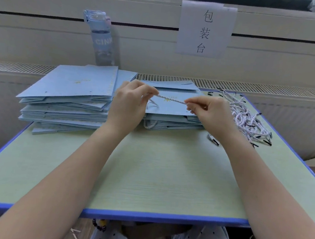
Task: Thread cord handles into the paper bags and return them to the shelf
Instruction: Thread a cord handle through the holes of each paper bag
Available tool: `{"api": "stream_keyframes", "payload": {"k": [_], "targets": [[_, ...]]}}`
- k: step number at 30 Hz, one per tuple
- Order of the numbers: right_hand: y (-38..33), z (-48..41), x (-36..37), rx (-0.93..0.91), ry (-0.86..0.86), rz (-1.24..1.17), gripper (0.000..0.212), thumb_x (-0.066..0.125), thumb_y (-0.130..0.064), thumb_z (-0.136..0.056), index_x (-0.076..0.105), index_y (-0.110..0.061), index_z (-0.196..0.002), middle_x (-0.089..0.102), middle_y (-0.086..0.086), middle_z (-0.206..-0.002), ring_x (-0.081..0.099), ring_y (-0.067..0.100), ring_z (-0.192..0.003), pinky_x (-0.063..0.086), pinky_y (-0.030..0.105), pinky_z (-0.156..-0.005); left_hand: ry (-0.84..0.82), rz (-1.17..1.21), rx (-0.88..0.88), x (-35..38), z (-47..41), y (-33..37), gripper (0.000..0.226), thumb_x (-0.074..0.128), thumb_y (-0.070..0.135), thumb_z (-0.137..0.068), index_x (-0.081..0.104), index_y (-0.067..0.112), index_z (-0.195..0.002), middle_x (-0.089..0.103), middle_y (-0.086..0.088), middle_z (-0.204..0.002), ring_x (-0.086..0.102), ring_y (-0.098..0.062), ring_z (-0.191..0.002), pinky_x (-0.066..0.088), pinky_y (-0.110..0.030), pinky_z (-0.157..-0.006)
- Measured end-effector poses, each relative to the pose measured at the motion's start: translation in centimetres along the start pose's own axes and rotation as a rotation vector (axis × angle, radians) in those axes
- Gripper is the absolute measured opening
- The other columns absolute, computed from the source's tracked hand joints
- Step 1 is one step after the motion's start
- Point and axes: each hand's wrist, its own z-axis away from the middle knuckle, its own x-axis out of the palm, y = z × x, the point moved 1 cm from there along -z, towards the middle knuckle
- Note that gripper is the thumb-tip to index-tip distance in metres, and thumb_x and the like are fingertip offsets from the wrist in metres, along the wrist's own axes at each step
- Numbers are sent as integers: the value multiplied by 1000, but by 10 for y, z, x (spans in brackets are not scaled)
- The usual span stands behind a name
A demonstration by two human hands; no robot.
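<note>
Cord taut over the top bag

Biggest risk I reckon: my pinch slackens, the tip slips, misses the hole and dents the paper. My left hand and right hand each pinch one end, wrists raised, mid-frame, just above the stack right of centre on the worktop; spare cords lie far right.
</note>
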Motion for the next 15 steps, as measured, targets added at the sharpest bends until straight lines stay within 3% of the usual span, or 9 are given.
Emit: {"api": "stream_keyframes", "payload": {"k": [3, 5, 9, 11, 15], "targets": [[3, -1, 2, 23, -71, 146, 15, 61, -8, -89, 72, -7, -99, 68, 1, -72, 59, -1, -61, 42, 4, -69, 58, -47, -18, -2, -2, -4, 14, 61, 16, -89, 74, 15, -95, 68, -4, -88, 55, -26, -78, 40, -32, -73], [2, -1, -1, 76, -79, 96, 8, 63, -11, -88, 71, -11, -91, 68, -3, -70, 63, 5, -63, 47, 10, -70, 66, -56, -94, -4, -2, -11, 14, 62, 19, -89, 75, 19, -96, 70, -3, -90, 57, -27, -80, 46, -39, -76], [0, -2, -4, 212, -130, -16, 5, 67, -20, -85, 69, -17, -82, 62, -12, -68, 54, -10, -57, 38, 1, -56, -39, -123, -207, 4, 4, -18, 27, 56, 2, -88, 76, 20, -95, 70, -4, -101, 56, -33, -93, 43, -41, -85], [1, -3, -5, 270, -101, -69, 7, 65, -20, -87, 69, -15, -87, 61, -8, -69, 52, -6, -59, 37, 3, -53, -47, -111, -85, 6, 5, -12, 31, 54, -6, -83, 75, 12, -97, 69, -8, -100, 58, -33, -91, 43, -38, -84], [3, -3, -6, 305, -142, -113, 19, 60, -15, -91, 68, -12, -108, 61, -6, -74, 54, 4, -66, 45, 13, -68, -215, 79, 182, 17, 11, 12, 23, 58, 1, -82, 73, 7, -98, 70, -8, -95, 66, -25, -84, 53, -33, -76]]}}
